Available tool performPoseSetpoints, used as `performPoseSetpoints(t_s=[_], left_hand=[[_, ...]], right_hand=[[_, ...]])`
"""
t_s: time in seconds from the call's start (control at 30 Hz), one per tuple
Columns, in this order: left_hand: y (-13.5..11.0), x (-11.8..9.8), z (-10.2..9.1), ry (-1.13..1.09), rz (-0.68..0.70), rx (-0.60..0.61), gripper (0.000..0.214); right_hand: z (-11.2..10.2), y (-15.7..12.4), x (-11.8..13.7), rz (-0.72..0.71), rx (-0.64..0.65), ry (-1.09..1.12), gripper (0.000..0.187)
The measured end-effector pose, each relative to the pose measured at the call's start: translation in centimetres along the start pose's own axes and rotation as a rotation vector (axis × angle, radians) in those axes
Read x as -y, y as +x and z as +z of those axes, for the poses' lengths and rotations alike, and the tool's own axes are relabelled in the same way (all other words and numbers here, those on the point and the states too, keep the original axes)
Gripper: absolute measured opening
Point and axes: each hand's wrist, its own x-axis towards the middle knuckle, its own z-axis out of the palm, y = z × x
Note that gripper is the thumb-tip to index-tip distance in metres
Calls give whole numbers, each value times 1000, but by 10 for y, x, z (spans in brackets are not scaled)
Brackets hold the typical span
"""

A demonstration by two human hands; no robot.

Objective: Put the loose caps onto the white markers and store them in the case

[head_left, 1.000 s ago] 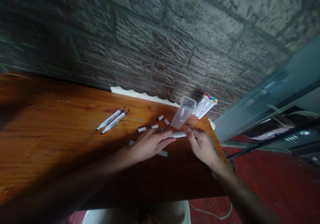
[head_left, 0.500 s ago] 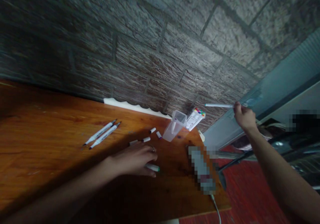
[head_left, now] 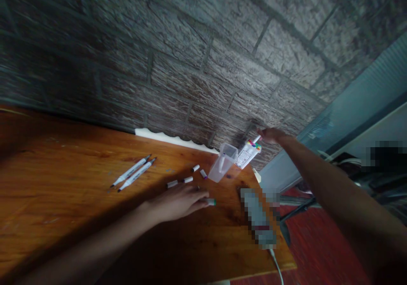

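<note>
My left hand [head_left: 182, 202] is closed just above the table, fingers pinching a white marker cap [head_left: 211, 201] with a green end. Over at the right, my right hand [head_left: 269, 135] grips a white marker [head_left: 257, 139]. That marker points down into the top of a white box [head_left: 247, 155] full of colourful-ended markers. Beside this box stands a clear plastic container [head_left: 220, 166] with one white item inside. Near my left hand lie several loose caps [head_left: 187, 180]. Two uncapped white markers [head_left: 137, 174] rest side by side farther left.
A blurred-out device [head_left: 258, 217] with a white cable [head_left: 277, 266] lies by the right edge of the wooden table [head_left: 63, 162]. Behind runs a stone-patterned wall [head_left: 178, 77], with a white wavy strip [head_left: 171, 139] along its foot. Red flooring [head_left: 311, 242] shows at right.
My right hand has moved left, bringing its marker from the air beside the wall to the top of the marker box. My left hand shifted slightly right, its fingers now closer together on the cap.
</note>
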Motion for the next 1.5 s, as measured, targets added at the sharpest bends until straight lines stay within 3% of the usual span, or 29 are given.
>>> performPoseSetpoints(t_s=[0.1, 0.17, 0.33, 0.43, 0.5, 0.63, 0.83, 0.97, 1.17, 1.27, 1.37, 1.43, 1.5], left_hand=[[5, -7, -4, -137, -95, -86, 26], [7, -11, -8, -254, -171, -145, 27], [10, -14, -15, -480, -209, -200, 24], [12, -14, -11, -569, -154, -208, 24], [13, -15, -7, -643, -116, -226, 25], [15, -16, -3, -656, -125, -294, 24], [12, -9, -8, -560, -213, -331, 21], [11, -5, -8, -594, -202, -368, 19], [11, -7, 3, -600, -179, -485, 27], [10, -8, 6, -594, -207, -584, 40], [9, -8, 4, -596, -225, -605, 56], [9, -8, 1, -579, -215, -584, 51], [9, -10, -1, -538, -183, -569, 32]], right_hand=[[6, -13, 15, 31, 112, 59, 35], [4, -38, 25, 15, 134, 111, 30], [5, -147, 72, -177, 239, 384, 42], [20, -203, 113, -257, 447, 882, 38], [28, -220, 134, -223, 508, 1049, 35], [25, -213, 143, -149, 489, 1123, 27], [-11, -184, 112, -24, 299, 1189, 23], [-16, -179, 96, 8, 238, 1226, 22], [-14, -189, 82, -63, 377, 1185, 24], [-18, -192, 80, -142, 388, 1154, 19], [-22, -192, 82, -233, 434, 1142, 14], [-23, -191, 84, -284, 497, 1139, 13], [-21, -191, 86, -302, 536, 1149, 17]])
